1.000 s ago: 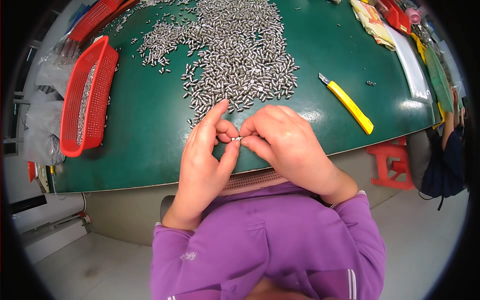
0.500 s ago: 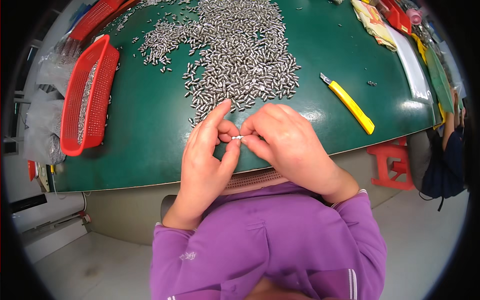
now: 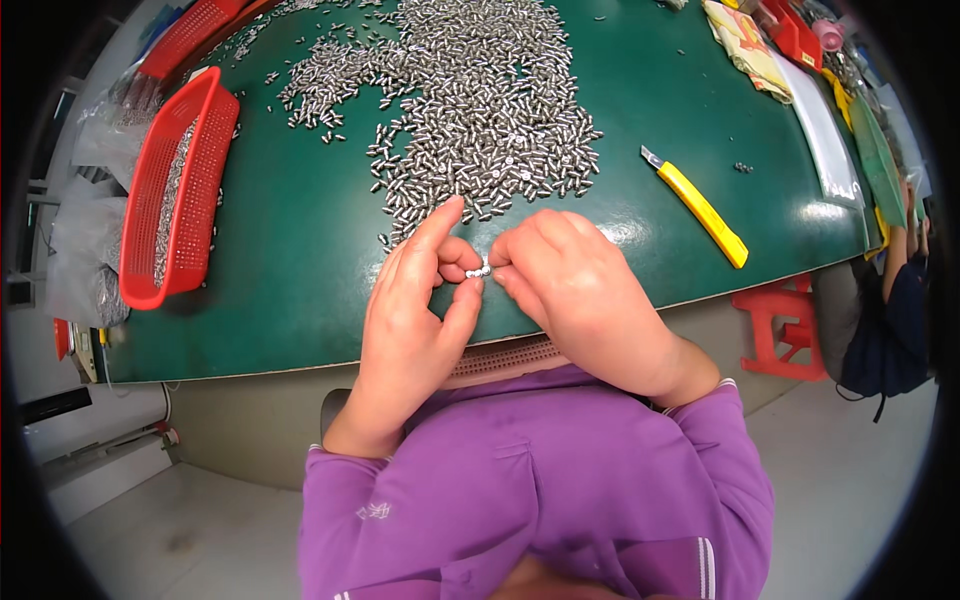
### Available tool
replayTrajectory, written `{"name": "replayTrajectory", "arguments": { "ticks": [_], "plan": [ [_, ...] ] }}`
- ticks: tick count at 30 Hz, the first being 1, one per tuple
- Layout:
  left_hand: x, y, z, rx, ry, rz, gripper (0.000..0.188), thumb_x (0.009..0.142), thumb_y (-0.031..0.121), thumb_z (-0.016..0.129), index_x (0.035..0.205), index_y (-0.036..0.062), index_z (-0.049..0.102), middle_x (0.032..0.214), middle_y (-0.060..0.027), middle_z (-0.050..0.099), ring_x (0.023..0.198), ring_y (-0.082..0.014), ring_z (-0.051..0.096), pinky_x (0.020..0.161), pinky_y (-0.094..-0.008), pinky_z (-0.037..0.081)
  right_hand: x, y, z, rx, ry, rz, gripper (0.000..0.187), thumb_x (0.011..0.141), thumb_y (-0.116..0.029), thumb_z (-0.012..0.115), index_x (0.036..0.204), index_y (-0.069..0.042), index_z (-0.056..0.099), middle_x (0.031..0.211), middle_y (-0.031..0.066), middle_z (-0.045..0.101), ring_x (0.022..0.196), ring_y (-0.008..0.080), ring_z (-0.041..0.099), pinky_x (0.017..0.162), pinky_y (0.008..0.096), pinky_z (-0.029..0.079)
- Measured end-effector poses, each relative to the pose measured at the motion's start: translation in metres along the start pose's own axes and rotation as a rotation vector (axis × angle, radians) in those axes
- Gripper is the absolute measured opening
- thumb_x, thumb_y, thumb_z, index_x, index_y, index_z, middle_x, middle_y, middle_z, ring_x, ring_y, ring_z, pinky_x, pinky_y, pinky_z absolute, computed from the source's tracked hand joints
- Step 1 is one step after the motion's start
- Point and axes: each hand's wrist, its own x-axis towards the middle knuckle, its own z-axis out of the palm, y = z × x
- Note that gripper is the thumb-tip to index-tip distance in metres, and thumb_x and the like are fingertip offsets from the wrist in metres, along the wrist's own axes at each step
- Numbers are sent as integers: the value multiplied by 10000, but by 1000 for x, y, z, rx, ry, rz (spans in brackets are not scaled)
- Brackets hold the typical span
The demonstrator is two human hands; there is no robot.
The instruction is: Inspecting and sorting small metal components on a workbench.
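Between my two hands, above the table's near edge, is a small shiny metal part [image 3: 478,272] like those in the heap. My left hand [image 3: 412,305] pinches its left end between thumb and fingers, with the index finger raised. At its other end, my right hand [image 3: 572,290] is closed, thumb and fingertips pressed together at the part. The fingertips hide much of its shape. Just beyond my hands spreads a big pile of small silvery metal parts [image 3: 490,110], pointed and barrel-like, lying loose on the green tabletop [image 3: 310,240].
A red perforated basket [image 3: 140,240] holding more metal parts stands at the left. On the right lies a yellow box cutter [image 3: 703,213], blade out. Clear plastic bags [image 3: 85,240] hang by the left edge. A red stool [image 3: 780,330] and another person's dark clothing [image 3: 890,330] appear far right.
My right fingertips have shifted slightly away to the right, so more of the metal part shows between the hands. The left hand has barely moved.
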Motion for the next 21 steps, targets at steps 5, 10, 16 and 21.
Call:
{"name": "replayTrajectory", "arguments": {
  "ticks": [5,10,16,21],
  "plan": [
    [-1,-1,0,-9,5,-1,691,816,-115,673,1472,39,518,960,-11,653,887,-105,588,817,-261,480,-1,-1,0,-12,-27,13,159,866,-21,705,992,-39,611,932,116,594,880,342,586,792,440,481],
    [0,1,-2,-5,-6,4,718,814,-129,608,1502,-3,448,953,-88,629,869,-214,605,814,-358,522,-1,1,6,76,95,45,188,863,9,704,1019,-42,611,976,110,605,896,330,597,800,437,481],
    [0,3,-2,-10,-20,-20,738,803,-133,604,1511,-3,439,951,-83,610,880,-213,593,814,-354,518,1,2,10,86,193,-14,169,851,-24,715,990,-57,624,996,114,579,932,334,574,821,433,490],
    [0,2,-2,-12,-28,-3,752,797,-119,640,1512,4,441,954,-77,616,884,-214,591,822,-353,516,-2,3,3,45,106,54,159,850,-19,712,980,-50,626,1021,117,587,969,339,580,846,438,484]
  ]
}}
